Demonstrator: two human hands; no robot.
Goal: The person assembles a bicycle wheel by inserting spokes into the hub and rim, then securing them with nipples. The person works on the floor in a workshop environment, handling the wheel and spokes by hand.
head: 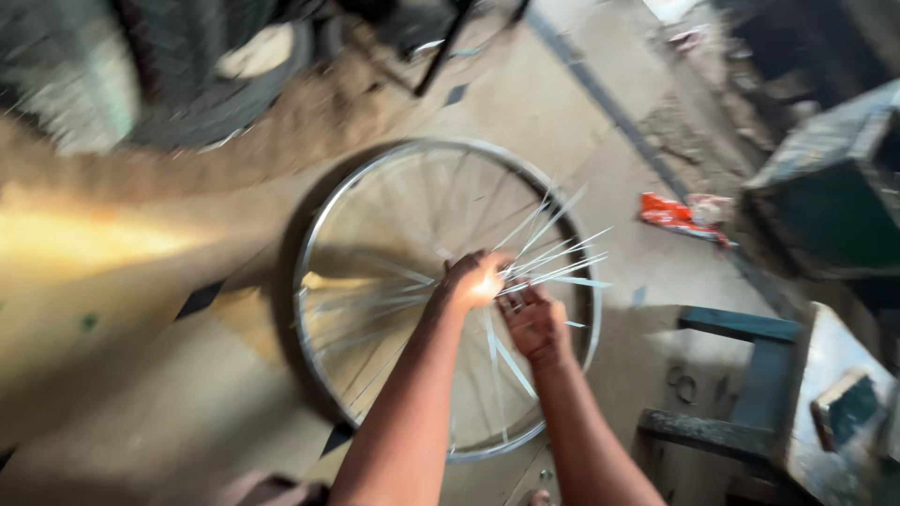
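A silver bicycle wheel rim point(314, 239) lies flat on the tiled floor in front of me. Thin metal spokes point(553, 258) fan out to the right from the wheel's middle, several of them loose at their outer ends. My left hand point(473, 279) is closed around the bunch of spokes near the middle of the wheel. Just below and to the right, my right hand point(534, 320) has its fingers curled on the same bunch. The hub is hidden under my hands. The picture is blurred by motion.
A red wrapper point(673, 215) lies on the floor at the right. A dark green wooden stool point(741, 375) stands at the lower right, a dark green box point(830, 187) behind it. Black tyres point(202, 75) are piled at the upper left.
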